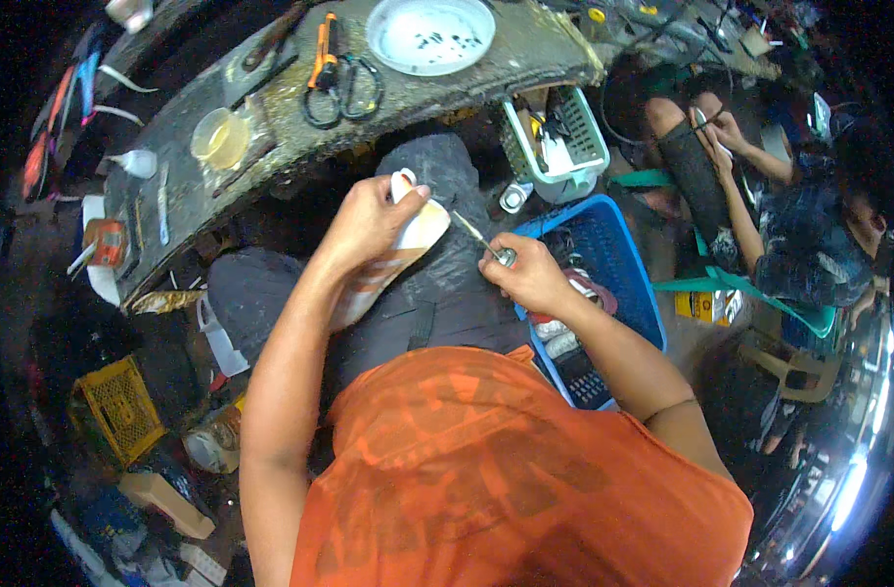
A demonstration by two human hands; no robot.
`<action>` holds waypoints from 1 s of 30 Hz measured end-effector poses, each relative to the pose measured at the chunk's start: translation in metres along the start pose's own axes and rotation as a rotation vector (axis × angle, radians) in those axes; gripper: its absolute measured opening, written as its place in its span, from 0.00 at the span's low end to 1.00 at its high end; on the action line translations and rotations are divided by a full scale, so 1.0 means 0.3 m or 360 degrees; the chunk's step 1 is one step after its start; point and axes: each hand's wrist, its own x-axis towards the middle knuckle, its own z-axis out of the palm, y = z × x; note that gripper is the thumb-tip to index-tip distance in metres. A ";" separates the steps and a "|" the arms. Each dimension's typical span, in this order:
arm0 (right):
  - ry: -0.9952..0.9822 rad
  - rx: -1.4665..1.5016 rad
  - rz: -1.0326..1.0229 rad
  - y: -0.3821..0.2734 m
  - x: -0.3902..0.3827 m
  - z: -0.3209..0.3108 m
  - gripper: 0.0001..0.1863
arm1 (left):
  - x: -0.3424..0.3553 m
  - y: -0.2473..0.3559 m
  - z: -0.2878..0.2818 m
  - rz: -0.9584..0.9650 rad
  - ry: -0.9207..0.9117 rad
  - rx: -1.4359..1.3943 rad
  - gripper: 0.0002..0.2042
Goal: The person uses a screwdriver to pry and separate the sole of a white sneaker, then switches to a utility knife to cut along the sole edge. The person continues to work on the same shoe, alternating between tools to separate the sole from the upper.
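Observation:
My left hand (369,223) is closed around a flat, pale, sole-shaped piece (424,233) with brown stripes lower down, held above my lap; it looks like part of a sandal or shoe. The thumb presses on its upper face. A small patch of red shows near its top end. In my right hand (533,276) is a thin brush (474,233) with a round metal cap at its base, gripped between thumb and fingers. The brush's pale tip points up and left, close to the right edge of the piece but apparently apart from it.
A worn workbench (271,108) ahead carries scissors (341,93), a white bowl (430,39) with dark bits and a yellowish tub (220,139). At right stand a green basket (574,147), a small jar (513,199) and a blue basket (646,293). Another person (809,230) sits far right.

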 end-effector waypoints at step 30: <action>-0.0247 0.0020 0.0186 -0.026 0.074 0.010 0.17 | 0.015 -0.142 0.057 -0.0041 0.0000 -0.0544 0.12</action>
